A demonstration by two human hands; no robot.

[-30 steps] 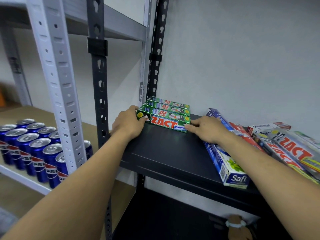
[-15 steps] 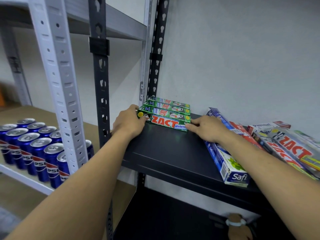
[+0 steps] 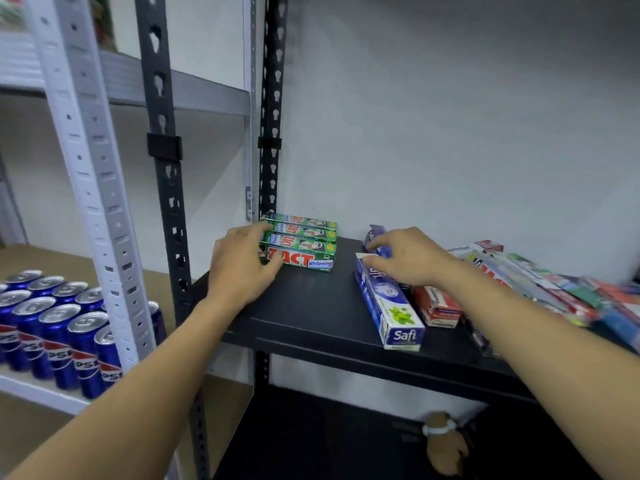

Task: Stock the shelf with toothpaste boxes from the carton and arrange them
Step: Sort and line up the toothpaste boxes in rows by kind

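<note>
Green Zact boxes (image 3: 299, 242) stacked neat far-left on shelf (image 3: 311, 323); left hand (image 3: 242, 268) flat vs stack, not gripping. Right hand (image 3: 408, 256) open, touching Safi box (image 3: 388, 299). Right-side pile (image 3: 540, 282) unsorted; carton not in view.

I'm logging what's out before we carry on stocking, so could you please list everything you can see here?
Zact boxes: four, green, rowed at the black shelf's back left corner.
Safi box: one, blue and white, lying on the shelf right of centre.
red box: one, beside the Safi box.
loose boxes: count unclear, mixed colours, piled blurred at the shelf's right.
black shelf: one, black.
Pepsi cans: about a dozen showing, blue, on the white rack at left.
left hand: fingers against the Zact boxes' left end.
right hand: fingers on the Safi box's far end.
</note>
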